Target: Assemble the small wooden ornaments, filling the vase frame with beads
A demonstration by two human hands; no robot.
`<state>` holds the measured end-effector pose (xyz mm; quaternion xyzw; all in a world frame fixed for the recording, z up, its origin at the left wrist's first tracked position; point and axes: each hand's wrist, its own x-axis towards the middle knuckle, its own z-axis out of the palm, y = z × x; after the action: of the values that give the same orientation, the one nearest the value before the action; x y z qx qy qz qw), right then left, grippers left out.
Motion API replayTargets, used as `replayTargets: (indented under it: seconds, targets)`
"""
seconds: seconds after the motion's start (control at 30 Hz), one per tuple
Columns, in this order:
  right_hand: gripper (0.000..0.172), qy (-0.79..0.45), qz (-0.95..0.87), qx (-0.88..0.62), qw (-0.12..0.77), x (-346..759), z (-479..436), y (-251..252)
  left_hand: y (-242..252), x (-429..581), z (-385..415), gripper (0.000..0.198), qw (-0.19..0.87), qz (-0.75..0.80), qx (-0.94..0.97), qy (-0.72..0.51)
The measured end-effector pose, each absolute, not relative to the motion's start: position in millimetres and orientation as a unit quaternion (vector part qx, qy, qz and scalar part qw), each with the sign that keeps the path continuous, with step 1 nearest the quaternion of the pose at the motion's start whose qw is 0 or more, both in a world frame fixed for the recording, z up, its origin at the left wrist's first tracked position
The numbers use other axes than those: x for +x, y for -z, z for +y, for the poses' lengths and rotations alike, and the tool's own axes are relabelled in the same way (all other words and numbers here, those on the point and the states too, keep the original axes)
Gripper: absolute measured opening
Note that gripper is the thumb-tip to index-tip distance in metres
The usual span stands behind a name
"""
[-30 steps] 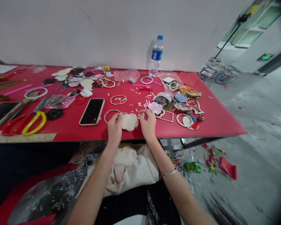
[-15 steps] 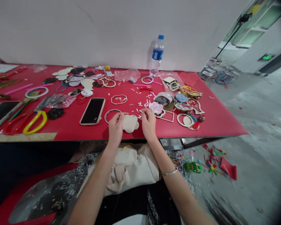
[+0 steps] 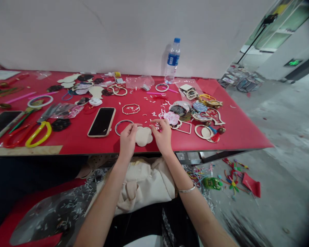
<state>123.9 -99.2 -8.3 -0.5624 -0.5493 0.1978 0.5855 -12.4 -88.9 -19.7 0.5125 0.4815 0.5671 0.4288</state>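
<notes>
My left hand [image 3: 128, 139] rests on the red table [image 3: 242, 135], its fingertips beside the left edge of a pale wooden flower-shaped cutout [image 3: 144, 136]. A thin metal ring [image 3: 120, 124] lies just beyond those fingers, partly hidden by them. My right hand [image 3: 163, 136] is to the right of the cutout, with thumb and forefinger spread above a small pink scrap [image 3: 159, 130]. I cannot tell whether that hand holds the scrap. Beside it lies a pink-patterned flower piece [image 3: 171, 118].
A black phone [image 3: 101, 122] lies left of my hands. Wooden frames, ornaments, tassels and white scraps cover the table, with yellow-handled scissors [image 3: 38, 134] at left. A water bottle [image 3: 172, 60] stands by the wall. A beige cloth bag [image 3: 144, 187] sits on my lap.
The fingers of my right hand have spread apart from a close pinch. My left fingers have stretched slightly toward the cutout, which has barely moved.
</notes>
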Motion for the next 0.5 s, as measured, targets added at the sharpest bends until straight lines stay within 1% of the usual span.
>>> replayTargets:
  seconds: [0.07, 0.2, 0.33, 0.5]
  targets:
    - [0.011, -0.206, -0.540, -0.569, 0.585, 124.0, -98.4, 9.9, 19.4, -12.3, -89.1, 0.033, 0.427, 0.482, 0.515, -0.566]
    - [0.014, -0.242, -0.520, -0.566, 0.593, 124.6, -96.2, 14.2, 19.1, -12.1, -89.4, 0.033, 0.428, 0.484, 0.513, -0.565]
    - [0.024, -0.252, -0.519, -0.560, 0.595, 124.8, -95.6, 14.8, 18.9, -12.2, -89.5, 0.033, 0.431, 0.485, 0.515, -0.561]
    - [0.019, -0.261, -0.506, -0.558, 0.604, 124.2, -94.1, 14.4, 17.9, -12.8, -90.1, 0.033, 0.429, 0.485, 0.523, -0.554]
